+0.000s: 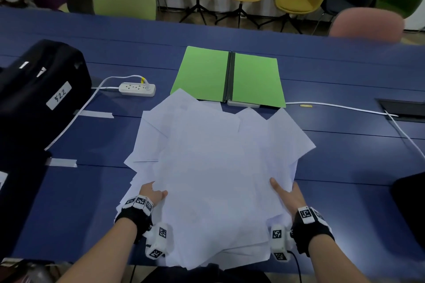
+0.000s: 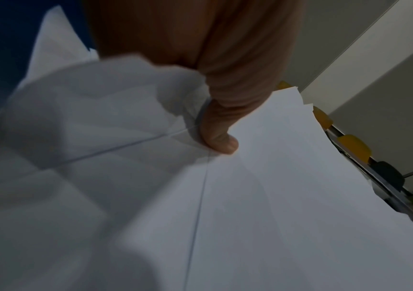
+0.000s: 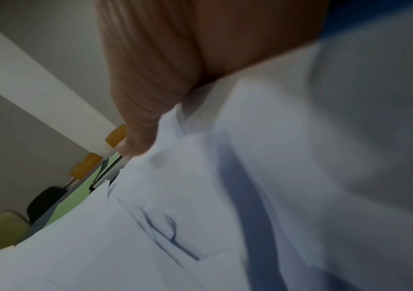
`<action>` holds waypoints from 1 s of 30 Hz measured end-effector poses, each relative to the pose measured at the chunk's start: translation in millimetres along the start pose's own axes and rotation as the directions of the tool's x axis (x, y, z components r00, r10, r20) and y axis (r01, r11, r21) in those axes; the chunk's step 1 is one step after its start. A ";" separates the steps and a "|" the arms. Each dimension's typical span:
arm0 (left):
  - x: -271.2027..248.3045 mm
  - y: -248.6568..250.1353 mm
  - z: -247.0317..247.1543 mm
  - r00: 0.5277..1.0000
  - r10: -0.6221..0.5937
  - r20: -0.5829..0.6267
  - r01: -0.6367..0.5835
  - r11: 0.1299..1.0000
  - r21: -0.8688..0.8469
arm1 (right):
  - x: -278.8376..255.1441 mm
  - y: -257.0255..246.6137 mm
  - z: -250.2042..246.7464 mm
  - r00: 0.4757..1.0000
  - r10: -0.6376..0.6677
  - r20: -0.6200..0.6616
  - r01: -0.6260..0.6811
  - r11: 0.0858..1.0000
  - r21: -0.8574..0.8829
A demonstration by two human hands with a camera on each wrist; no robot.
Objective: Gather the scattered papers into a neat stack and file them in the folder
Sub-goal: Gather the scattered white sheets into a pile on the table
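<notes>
A loose, fanned pile of white papers [image 1: 213, 167] lies at the near edge of the blue table [image 1: 345, 149], overhanging it slightly. The left hand [image 1: 153, 193] grips the pile's left side, thumb on top, fingers tucked under; the right hand [image 1: 288, 193] clamps the right side likewise. The open green folder [image 1: 227, 76] lies flat just beyond, the farthest sheets overlapping its near edge

Papers [image 1: 207, 156] on table [image 1: 345, 71]; folder [image 1: 230, 76] behind them.
</notes>
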State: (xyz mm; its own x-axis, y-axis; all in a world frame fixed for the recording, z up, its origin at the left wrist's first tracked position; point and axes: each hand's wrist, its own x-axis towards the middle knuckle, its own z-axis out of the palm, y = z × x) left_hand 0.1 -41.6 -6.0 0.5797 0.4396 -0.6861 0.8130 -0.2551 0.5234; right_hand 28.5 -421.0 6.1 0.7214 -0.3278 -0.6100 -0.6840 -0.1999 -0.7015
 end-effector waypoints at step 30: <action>5.9 -1.2 -11.4 0.990 -0.046 -0.131 0.055 0.996 0.070 | -10.2 1.7 -7.6 0.944 -0.141 -0.300 0.039 0.946 -0.322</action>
State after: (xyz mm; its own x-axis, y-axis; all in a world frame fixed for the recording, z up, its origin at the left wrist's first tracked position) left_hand 1.9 -28.8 -4.9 0.5298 0.5597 -0.6372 0.8456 -0.2901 0.4481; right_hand 19.1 -425.0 14.0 0.7450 -0.5576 -0.3662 -0.6534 -0.4992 -0.5691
